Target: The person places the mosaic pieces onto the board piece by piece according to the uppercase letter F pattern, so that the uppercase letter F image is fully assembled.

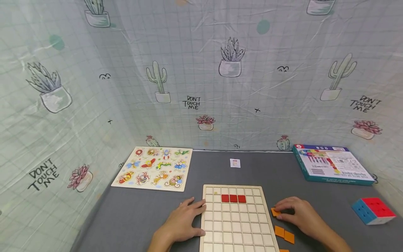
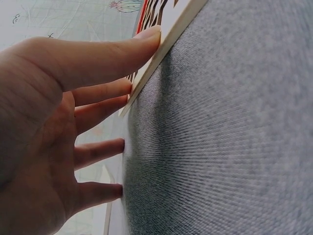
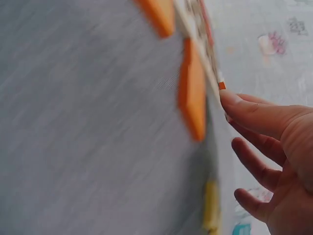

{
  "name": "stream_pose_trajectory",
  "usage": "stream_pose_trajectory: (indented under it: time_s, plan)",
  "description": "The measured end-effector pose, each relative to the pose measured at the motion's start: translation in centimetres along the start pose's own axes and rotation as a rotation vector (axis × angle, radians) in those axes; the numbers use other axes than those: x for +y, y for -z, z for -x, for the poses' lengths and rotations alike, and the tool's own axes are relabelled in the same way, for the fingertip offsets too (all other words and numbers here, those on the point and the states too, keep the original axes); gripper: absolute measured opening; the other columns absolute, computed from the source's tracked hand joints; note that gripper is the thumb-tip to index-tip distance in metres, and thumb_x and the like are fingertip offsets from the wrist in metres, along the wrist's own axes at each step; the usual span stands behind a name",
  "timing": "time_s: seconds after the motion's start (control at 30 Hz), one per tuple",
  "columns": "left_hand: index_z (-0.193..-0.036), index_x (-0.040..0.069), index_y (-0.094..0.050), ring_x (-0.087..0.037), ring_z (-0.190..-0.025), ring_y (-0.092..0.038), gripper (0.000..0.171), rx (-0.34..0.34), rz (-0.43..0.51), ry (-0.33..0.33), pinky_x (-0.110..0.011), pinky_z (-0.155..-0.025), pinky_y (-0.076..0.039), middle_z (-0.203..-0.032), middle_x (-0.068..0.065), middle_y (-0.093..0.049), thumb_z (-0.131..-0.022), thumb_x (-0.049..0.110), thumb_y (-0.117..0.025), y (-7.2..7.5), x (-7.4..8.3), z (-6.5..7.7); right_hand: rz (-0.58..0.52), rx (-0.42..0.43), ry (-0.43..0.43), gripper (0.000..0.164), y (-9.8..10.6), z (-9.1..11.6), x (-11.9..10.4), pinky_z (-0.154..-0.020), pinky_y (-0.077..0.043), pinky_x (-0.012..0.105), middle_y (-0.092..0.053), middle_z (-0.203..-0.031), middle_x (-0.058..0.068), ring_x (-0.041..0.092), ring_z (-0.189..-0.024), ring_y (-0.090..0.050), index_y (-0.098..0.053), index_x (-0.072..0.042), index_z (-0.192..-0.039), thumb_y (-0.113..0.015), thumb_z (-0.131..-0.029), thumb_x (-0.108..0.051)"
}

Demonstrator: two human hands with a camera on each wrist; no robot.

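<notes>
A wooden grid board (image 1: 218,226) lies on the grey table, with three red square tiles (image 1: 233,198) side by side in its second row. My left hand (image 1: 184,221) rests at the board's left edge, fingers spread; in the left wrist view the thumb (image 2: 112,56) touches the board's rim. Just right of the board, my right hand (image 1: 299,213) pinches an orange square tile (image 1: 274,212) between thumb and fingers. Only a sliver of that tile shows in the right wrist view, by the thumb (image 3: 239,105). Two more orange tiles (image 1: 279,231) lie nearer me, and another is cut off by the frame.
A picture puzzle board (image 1: 154,168) lies at the back left. At the back right is a flat teal box (image 1: 333,164), with a red and blue cube (image 1: 373,210) nearer me. A small printed paper (image 1: 234,163) lies behind the grid board. Patterned cloth hangs around the table.
</notes>
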State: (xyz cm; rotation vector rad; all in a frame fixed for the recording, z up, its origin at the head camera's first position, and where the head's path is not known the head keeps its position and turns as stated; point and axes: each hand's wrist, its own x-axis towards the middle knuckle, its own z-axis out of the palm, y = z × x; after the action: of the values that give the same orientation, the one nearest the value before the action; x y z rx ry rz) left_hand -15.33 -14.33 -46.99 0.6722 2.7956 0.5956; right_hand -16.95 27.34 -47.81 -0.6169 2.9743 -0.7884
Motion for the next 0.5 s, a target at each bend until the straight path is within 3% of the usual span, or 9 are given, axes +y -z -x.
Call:
stream_pose_trajectory:
  time_s: [0.1, 0.33, 0.5]
  plan:
    - [-0.144, 0.022, -0.061, -0.04, -0.147, -0.043, 0.073, 0.008, 0.002, -0.001, -0.068, -0.103, -0.047, -0.155, 0.008, -0.053, -0.078, 0.042, -0.084, 0.0, 0.1, 0.1, -0.015, 0.015, 0.002, 0.016, 0.2, -0.9, -1.3, -0.082, -0.061, 0.032, -0.077, -0.105, -0.011, 0.009, -0.097, -0.07, -0.081, -0.029, -0.1, -0.081, -0.084, -0.028]
    - [-0.143, 0.023, -0.062, -0.041, -0.147, -0.043, 0.072, 0.008, -0.006, -0.012, -0.069, -0.104, -0.045, -0.156, 0.007, -0.053, -0.078, 0.042, -0.084, 0.1, 0.0, 0.0, -0.196, 0.027, 0.019, 0.018, 0.7, -2.8, -4.6, -0.078, -0.058, 0.015, -0.076, -0.11, 0.0, 0.009, -0.096, -0.071, -0.081, -0.017, -0.105, -0.079, -0.088, -0.023]
    - [-0.143, 0.023, -0.062, -0.041, -0.147, -0.043, 0.071, -0.002, -0.011, -0.014, -0.068, -0.105, -0.045, -0.156, 0.007, -0.053, -0.078, 0.043, -0.084, 0.0, 0.0, -0.1, -0.224, 0.049, 0.029, 0.017, 0.5, -4.0, -6.0, -0.078, -0.058, 0.015, -0.075, -0.113, 0.002, 0.015, -0.098, -0.071, -0.081, -0.016, -0.105, -0.078, -0.089, -0.022]
